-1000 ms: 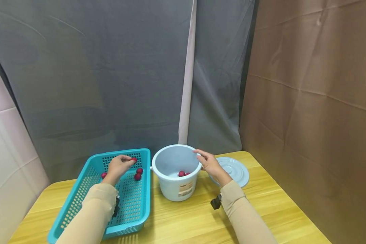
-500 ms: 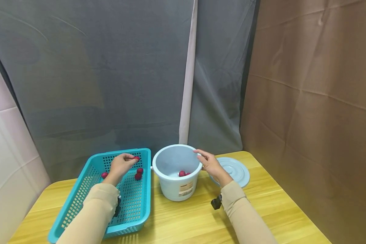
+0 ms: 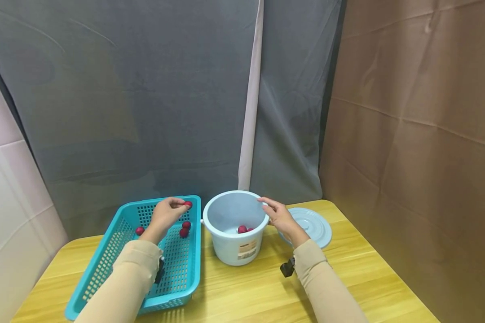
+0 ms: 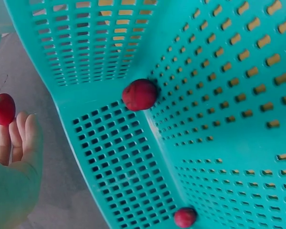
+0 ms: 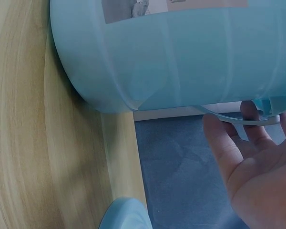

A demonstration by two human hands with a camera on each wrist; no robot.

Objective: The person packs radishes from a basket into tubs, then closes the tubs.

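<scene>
From the head camera, the left hand (image 3: 166,216) pinches a small red fruit (image 3: 188,204) at its fingertips, raised above the far right corner of the teal basket (image 3: 105,273), close to the rim facing the pale blue bucket (image 3: 234,242). The fruit is round, so no long axis shows. Three more red fruits (image 3: 183,232) lie on the basket floor. The bucket stands upright, mouth up, just beside the basket, with red fruits inside. The right hand (image 3: 280,217) rests curled fingers on the bucket's right rim. A round lid (image 3: 315,224) lies flat to the right; bare table (image 3: 246,291) stretches in front.

The left wrist camera shows the fruit (image 4: 3,109) at the fingertips (image 4: 19,138), clear of the basket wall (image 4: 219,71).

The right wrist camera shows fingers (image 5: 250,112) on what seems the bucket's thin handle (image 5: 238,119).
</scene>
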